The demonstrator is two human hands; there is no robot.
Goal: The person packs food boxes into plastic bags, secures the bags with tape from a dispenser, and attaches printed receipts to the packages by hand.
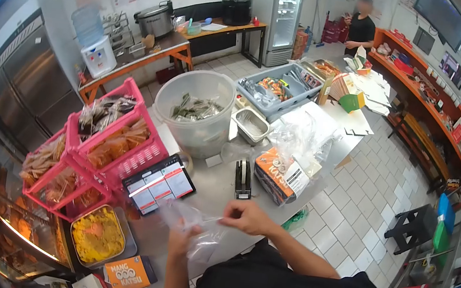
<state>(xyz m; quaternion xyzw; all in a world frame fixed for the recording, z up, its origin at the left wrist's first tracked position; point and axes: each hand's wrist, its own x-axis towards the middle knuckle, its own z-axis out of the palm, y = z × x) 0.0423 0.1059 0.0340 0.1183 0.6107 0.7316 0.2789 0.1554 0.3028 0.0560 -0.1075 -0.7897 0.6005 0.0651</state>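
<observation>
A clear plastic bag (206,242) is stretched between my two hands, low over the steel table. My left hand (182,242) is closed around its lower left part, partly hidden by the film. On the other side, my right hand (247,217) pinches the bag's edge between thumb and fingers. Beyond the hands stands a black tape dispenser (242,179). To its right, an orange-and-dark food box (275,177) with a white paper slip sits in clear plastic. A tablet (160,184) with lit panels leans left of the bag.
Pink crates (145,142) of packets stand at left, beside a tray of yellow food (98,235) and another orange box (130,273). A large clear tub (204,131), metal pan (251,124) and grey bin (283,105) line the far side. A person (361,30) stands at the back.
</observation>
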